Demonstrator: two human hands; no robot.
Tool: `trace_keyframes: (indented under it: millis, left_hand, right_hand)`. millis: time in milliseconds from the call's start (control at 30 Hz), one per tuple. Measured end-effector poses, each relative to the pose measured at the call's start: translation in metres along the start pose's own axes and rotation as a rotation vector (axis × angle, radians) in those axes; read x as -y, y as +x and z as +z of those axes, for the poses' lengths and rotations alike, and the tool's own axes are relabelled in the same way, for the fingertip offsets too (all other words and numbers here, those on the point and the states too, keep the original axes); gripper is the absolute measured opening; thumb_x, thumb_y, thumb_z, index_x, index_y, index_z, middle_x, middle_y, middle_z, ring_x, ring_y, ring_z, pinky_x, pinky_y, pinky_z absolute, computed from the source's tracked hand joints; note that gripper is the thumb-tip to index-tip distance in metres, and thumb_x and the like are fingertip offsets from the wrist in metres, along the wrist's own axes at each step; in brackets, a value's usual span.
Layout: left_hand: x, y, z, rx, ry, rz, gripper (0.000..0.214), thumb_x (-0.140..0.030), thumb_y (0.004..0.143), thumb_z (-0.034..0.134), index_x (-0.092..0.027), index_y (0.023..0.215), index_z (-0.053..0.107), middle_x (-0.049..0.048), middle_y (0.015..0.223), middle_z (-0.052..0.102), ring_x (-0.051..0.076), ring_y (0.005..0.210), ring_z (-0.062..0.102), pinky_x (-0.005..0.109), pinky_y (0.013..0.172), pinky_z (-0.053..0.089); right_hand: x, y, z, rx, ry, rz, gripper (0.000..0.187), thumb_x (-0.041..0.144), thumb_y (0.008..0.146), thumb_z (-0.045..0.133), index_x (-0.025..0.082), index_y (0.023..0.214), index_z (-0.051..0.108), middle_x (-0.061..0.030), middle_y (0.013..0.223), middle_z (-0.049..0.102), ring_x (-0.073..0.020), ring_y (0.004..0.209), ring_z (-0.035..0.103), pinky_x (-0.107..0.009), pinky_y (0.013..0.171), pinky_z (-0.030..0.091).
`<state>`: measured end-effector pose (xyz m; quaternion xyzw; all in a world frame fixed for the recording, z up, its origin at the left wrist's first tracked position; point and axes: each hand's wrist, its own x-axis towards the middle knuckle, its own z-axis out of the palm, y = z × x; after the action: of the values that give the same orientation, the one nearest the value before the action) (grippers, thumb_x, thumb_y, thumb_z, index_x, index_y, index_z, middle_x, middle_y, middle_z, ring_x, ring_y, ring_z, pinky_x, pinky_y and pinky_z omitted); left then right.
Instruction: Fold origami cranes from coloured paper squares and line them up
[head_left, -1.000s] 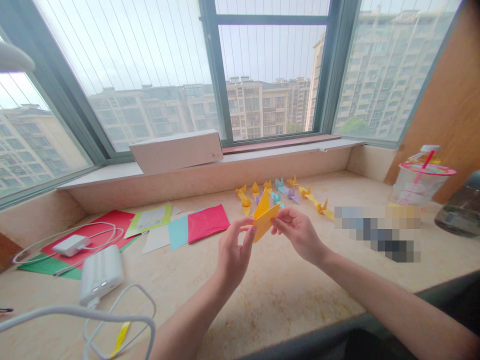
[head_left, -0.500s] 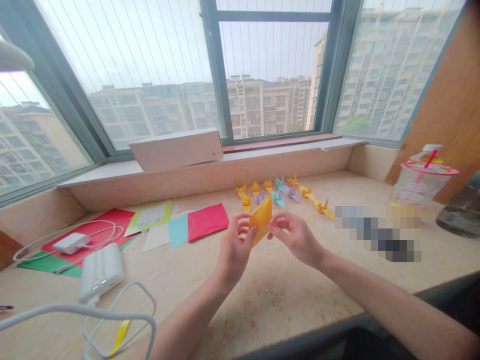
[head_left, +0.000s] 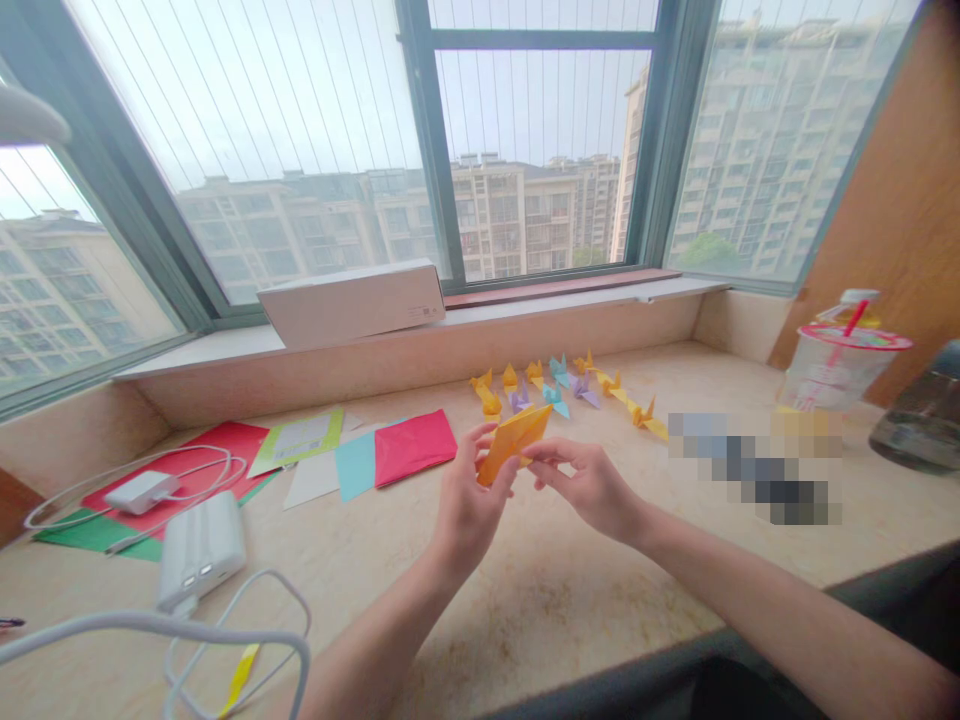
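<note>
Folded yellow-orange origami paper is held in the air above the marble counter, just in front of a row of origami cranes. Change from the prior view: the piece has swung from near upright to a shallow slant, rising toward the right. The left hand is closed in a pinch on its lower end; the right hand is partly closed, its fingertips at the paper's right end. A pink paper sheet and a light blue paper sheet lie nearby, left of the hands — neither is touched.
</note>
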<state>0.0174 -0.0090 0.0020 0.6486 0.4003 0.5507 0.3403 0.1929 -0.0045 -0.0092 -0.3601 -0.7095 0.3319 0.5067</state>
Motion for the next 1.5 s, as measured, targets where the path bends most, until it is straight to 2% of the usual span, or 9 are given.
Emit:
trace_keyframes:
  millis: [167, 333, 533, 767, 967, 1267, 1500]
  left_hand:
    - [0.0016, -0.0006, -0.0001, 0.031, -0.039, 0.02, 0.034, -0.032, 0.089, 0.063, -0.026, 0.119, 0.049, 0.0005, 0.094, 0.064, 0.013, 0.069, 0.066, 0.021, 0.051, 0.054]
    - [-0.001, -0.0025, -0.0013, 0.056, 0.033, 0.01, 0.018, -0.03, 0.09, 0.061, -0.022, 0.106, 0.057, -0.0017, 0.077, 0.062, 0.011, 0.061, 0.062, 0.019, 0.049, 0.053]
    - [-0.0041, -0.0031, -0.0009, 0.08, 0.08, 0.08, 0.016, -0.032, 0.089, 0.062, -0.018, 0.097, 0.065, 0.0039, 0.091, 0.063, 0.012, 0.065, 0.064, 0.021, 0.048, 0.055]
    - [0.0002, -0.0019, -0.0021, 0.081, 0.13, 0.136, 0.019, -0.033, 0.083, 0.071, -0.017, 0.092, 0.067, 0.0055, 0.091, 0.065, 0.013, 0.067, 0.064, 0.021, 0.052, 0.056]
    - [-0.0013, -0.0026, -0.0006, 0.109, 0.128, 0.169, 0.011, -0.028, 0.085, 0.069, -0.018, 0.088, 0.068, 0.0038, 0.086, 0.066, 0.013, 0.067, 0.064, 0.02, 0.052, 0.056]
    - [-0.0041, -0.0046, 0.0022, 0.098, 0.051, 0.06, 0.009, -0.026, 0.085, 0.067, -0.018, 0.087, 0.063, -0.0002, 0.077, 0.064, 0.01, 0.057, 0.063, 0.019, 0.05, 0.053]
    - [-0.0019, -0.0052, 0.0022, 0.083, 0.05, 0.002, 0.014, -0.031, 0.085, 0.067, -0.018, 0.088, 0.061, -0.0015, 0.065, 0.063, 0.012, 0.054, 0.064, 0.021, 0.051, 0.051]
  right_hand:
    - [-0.0044, 0.001, -0.0007, 0.005, 0.013, -0.01, 0.019, 0.037, 0.09, 0.064, 0.023, 0.098, 0.074, -0.0025, 0.085, 0.075, -0.0158, 0.065, 0.064, -0.031, 0.063, 0.051]
    - [-0.0003, 0.0029, -0.0045, -0.026, -0.022, -0.039, 0.016, 0.036, 0.09, 0.065, 0.023, 0.091, 0.074, -0.0018, 0.081, 0.073, -0.016, 0.069, 0.062, -0.03, 0.065, 0.048]
    - [0.0003, 0.0047, -0.0073, -0.05, -0.077, -0.099, 0.015, 0.036, 0.091, 0.064, 0.023, 0.092, 0.072, -0.0012, 0.081, 0.067, -0.0145, 0.067, 0.055, -0.028, 0.062, 0.044]
    - [0.0012, 0.0053, -0.0079, -0.14, -0.121, -0.171, 0.013, 0.034, 0.085, 0.072, 0.023, 0.088, 0.066, -0.0009, 0.085, 0.057, -0.0154, 0.072, 0.054, -0.029, 0.066, 0.045]
    - [0.0022, 0.0022, -0.0044, -0.144, -0.136, -0.106, 0.01, 0.032, 0.085, 0.07, 0.023, 0.085, 0.068, -0.0011, 0.079, 0.066, -0.0167, 0.069, 0.054, -0.031, 0.066, 0.045]
    - [0.0028, 0.0032, -0.0008, -0.163, 0.05, 0.02, 0.014, 0.032, 0.081, 0.074, 0.021, 0.079, 0.065, 0.0003, 0.075, 0.065, -0.015, 0.068, 0.054, -0.03, 0.065, 0.045]
    - [-0.001, 0.0039, 0.001, -0.18, 0.147, 0.023, 0.018, 0.032, 0.079, 0.076, 0.021, 0.081, 0.062, 0.0002, 0.076, 0.064, -0.0155, 0.071, 0.056, -0.03, 0.068, 0.047]
